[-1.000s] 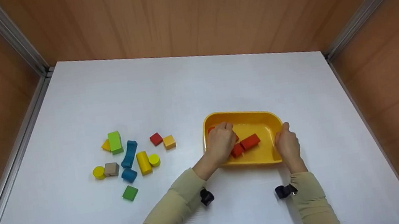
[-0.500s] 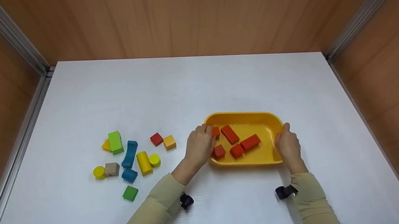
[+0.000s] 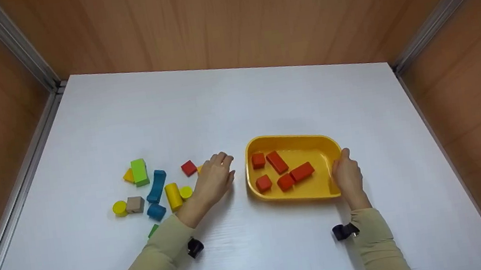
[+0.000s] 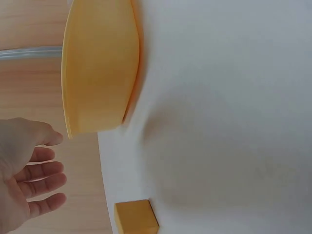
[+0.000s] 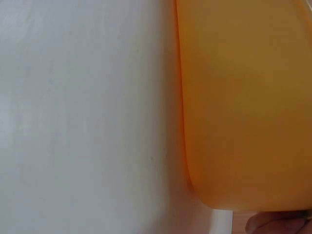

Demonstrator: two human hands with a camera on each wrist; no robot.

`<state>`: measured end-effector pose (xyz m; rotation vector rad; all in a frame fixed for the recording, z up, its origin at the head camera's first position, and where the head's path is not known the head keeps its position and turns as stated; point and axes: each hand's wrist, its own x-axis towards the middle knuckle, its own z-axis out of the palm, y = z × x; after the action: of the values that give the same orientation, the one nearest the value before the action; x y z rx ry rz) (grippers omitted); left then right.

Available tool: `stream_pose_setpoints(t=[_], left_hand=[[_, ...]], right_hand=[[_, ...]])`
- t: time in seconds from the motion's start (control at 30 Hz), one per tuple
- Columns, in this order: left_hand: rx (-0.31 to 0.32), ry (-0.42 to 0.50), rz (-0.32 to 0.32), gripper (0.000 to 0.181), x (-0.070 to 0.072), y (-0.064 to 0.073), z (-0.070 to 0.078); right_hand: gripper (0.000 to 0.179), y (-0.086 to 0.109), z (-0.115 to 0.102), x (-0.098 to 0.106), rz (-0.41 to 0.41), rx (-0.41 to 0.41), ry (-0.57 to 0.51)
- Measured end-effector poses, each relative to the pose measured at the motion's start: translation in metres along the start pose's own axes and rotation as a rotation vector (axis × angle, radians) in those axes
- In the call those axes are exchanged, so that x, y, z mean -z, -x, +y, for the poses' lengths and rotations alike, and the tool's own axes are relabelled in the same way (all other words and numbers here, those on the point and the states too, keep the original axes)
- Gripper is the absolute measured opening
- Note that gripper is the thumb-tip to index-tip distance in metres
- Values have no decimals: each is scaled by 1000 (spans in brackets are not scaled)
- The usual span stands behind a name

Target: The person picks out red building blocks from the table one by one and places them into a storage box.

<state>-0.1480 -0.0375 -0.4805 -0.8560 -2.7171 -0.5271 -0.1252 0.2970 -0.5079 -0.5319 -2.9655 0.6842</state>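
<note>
My left hand [image 3: 213, 181] hovers between the scattered blocks and the yellow tray [image 3: 309, 147], its fingers loosely extended and nothing in them. Partly hidden under that hand is a yellow-orange cube [image 3: 199, 169], also seen in the left wrist view as a yellow-orange cube [image 4: 136, 218]. A red cube [image 3: 188, 168] lies just left of it. With thumb on the rim, my right hand [image 3: 348, 179] grips the tray's right end. Several red blocks lie inside the tray, among them a long red block [image 3: 277, 162] and a red cube [image 3: 263, 183].
Left of my left hand lie a green block [image 3: 139, 172], a blue curved block [image 3: 156, 186], a yellow cylinder [image 3: 174, 196], a grey-brown cube [image 3: 135, 204] and other small blocks. My left sleeve partly covers a dark green block [image 3: 152, 230]. Wooden panels enclose the white table [image 3: 236, 103].
My left hand has come out of the tray and moved left toward the loose blocks, uncovering the red blocks inside. The right hand stays at the tray's right end.
</note>
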Motion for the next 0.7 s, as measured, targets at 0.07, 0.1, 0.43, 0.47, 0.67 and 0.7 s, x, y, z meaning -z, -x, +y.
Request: stream_pose_setpoints(t=[0.07, 0.1, 0.43, 0.47, 0.67, 0.7], left_hand=[[19, -1, -40, 30, 3, 3, -6], [34, 2, -62, 32, 4, 5, -8], [77, -31, -129, 41, 13, 18, -35], [83, -34, -137, 42, 14, 19, -38], [189, -23, -261, 49, 17, 22, -52], [208, -17, -281, 50, 17, 22, -53]], right_hand=[[21, 0, 0, 0, 7, 4, 0], [21, 0, 0, -1, 11, 5, 0], [24, 0, 0, 0, 11, 2, 15], [24, 0, 0, 0, 15, 4, 15], [23, 1, 1, -1, 30, 15, 3], [22, 2, 1, -1, 31, 16, 0]])
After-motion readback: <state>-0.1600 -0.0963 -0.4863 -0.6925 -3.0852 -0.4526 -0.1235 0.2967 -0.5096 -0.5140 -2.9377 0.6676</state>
